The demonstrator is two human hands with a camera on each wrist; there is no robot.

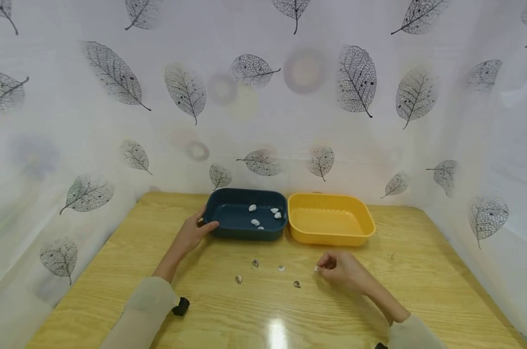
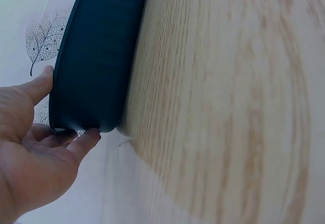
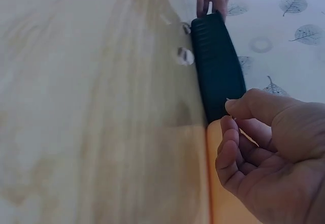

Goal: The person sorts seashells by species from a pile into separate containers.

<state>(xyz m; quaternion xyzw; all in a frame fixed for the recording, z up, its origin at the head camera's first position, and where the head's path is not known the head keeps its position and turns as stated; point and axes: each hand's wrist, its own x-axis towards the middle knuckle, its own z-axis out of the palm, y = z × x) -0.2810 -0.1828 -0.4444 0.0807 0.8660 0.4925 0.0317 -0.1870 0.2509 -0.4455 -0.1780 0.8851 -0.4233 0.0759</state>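
At the left end of the dark blue plastic tray (image 1: 246, 234), my left hand (image 1: 193, 231) holds the rim and corner. The left wrist view shows its thumb and fingers (image 2: 87, 141) around that end. Several white shells (image 1: 252, 208) lie inside this tray. Over the table in front of the yellow tray (image 1: 328, 239), my right hand (image 1: 343, 271) pinches a small white shell (image 1: 316, 268) between thumb and fingertips. In the right wrist view the fingers mostly hide it. Small shells lie on the table: a whitish one (image 1: 281, 268) and some darker ones (image 1: 255, 263).
Both trays stand side by side, touching, towards the back of the wooden table (image 1: 228, 315). Behind and beside the table hangs a white curtain (image 1: 263, 126) with a leaf print.
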